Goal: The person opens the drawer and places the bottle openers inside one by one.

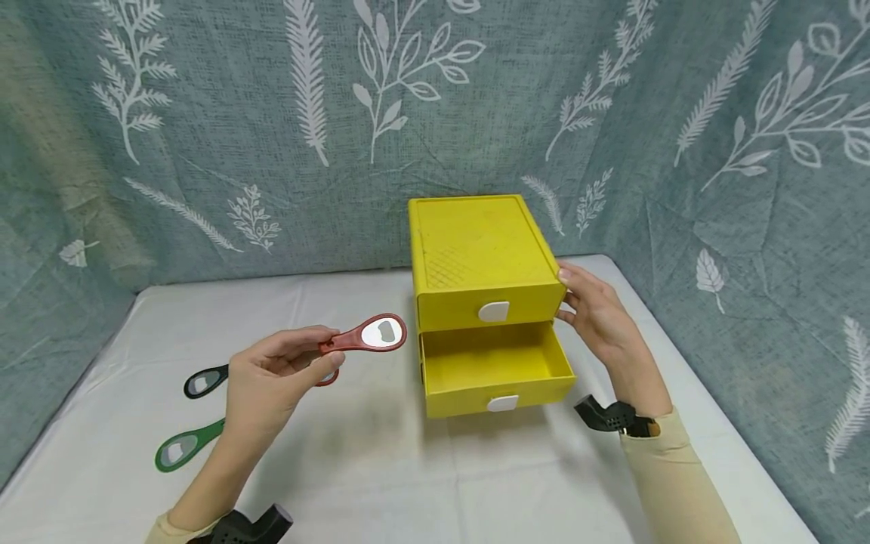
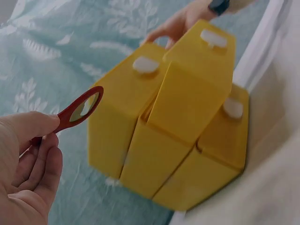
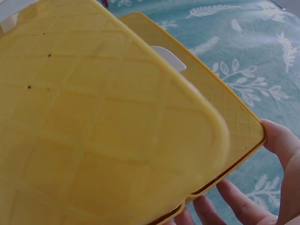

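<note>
From the head view I see my left hand (image 1: pixel 279 374) raised above the worktop (image 1: pixel 381 468), its grip pinched on the handle of a red bottle opener (image 1: pixel 363 338), thumb on top and fingers curled beneath. The opener's long axis runs toward about two o'clock from the hand, its round metal-lined head leading. That head hangs in the air just short of the yellow drawer unit (image 1: pixel 479 261), which lies at roughly three o'clock from it. The left hand is the nearer one to the drawer opening.

The lower drawer (image 1: pixel 492 370) is pulled out toward me and its tray shows nothing inside. The upper drawer (image 1: pixel 485 306) is pushed in, so I cannot tell what it holds. Each front carries a white tab handle.

My right hand (image 1: pixel 598 317) rests against the unit's right side at about three o'clock of the box, fingers fairly straight and laid on the wall, the grip spread rather than clamped. The right wrist view confirms fingertips (image 3: pixel 281 140) touching the yellow edge.

On the worktop at about eight o'clock from the left hand lie a black bottle opener (image 1: pixel 204 383) and a green bottle opener (image 1: pixel 185 447), apart from each other and well apart from the drawers.
</note>
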Demonstrator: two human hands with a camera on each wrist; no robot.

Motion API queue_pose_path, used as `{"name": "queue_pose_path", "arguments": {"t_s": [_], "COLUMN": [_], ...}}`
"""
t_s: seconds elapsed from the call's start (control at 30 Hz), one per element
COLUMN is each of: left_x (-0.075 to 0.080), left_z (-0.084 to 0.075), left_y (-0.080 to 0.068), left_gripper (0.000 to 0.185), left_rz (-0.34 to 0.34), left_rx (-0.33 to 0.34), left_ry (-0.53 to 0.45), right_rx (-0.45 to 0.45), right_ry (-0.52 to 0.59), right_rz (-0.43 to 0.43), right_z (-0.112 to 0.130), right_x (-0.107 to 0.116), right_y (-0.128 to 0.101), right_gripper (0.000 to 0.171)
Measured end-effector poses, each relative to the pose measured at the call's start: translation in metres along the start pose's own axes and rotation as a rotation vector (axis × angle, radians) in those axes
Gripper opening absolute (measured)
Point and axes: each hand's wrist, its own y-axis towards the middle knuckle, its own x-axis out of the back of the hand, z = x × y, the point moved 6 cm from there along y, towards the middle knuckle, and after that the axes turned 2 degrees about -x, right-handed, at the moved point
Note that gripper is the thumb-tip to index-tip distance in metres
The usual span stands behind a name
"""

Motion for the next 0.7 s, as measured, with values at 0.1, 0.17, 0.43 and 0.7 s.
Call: {"name": "queue_pose_path", "arguments": {"t_s": [0.1,0.17,0.43,0.7], "left_x": [-0.015,-0.025,-0.054,-0.078], "left_z": [-0.001,-0.002,0.003,0.010], "left_y": [0.003,0.004,0.006,0.007], "left_gripper": [0.031,0.031,0.029,0.023], "left_rz": [0.039,0.062,0.143,0.213], "left_rx": [-0.028,-0.051,-0.070,-0.044], "left_ry": [0.035,0.058,0.023,0.046], "right_rx": [0.000,0.003,0.007,0.003], "right_ry": [-0.007,-0.007,-0.011,-0.017], "right_rz": [-0.003,-0.001,-0.007,-0.003], "right_z": [0.000,0.000,0.001,-0.001], "right_x": [0.000,0.001,0.001,0.001], "right_y": [0.000,0.001,0.001,0.001], "right_gripper": [0.042,0.041,0.038,0.039]}}
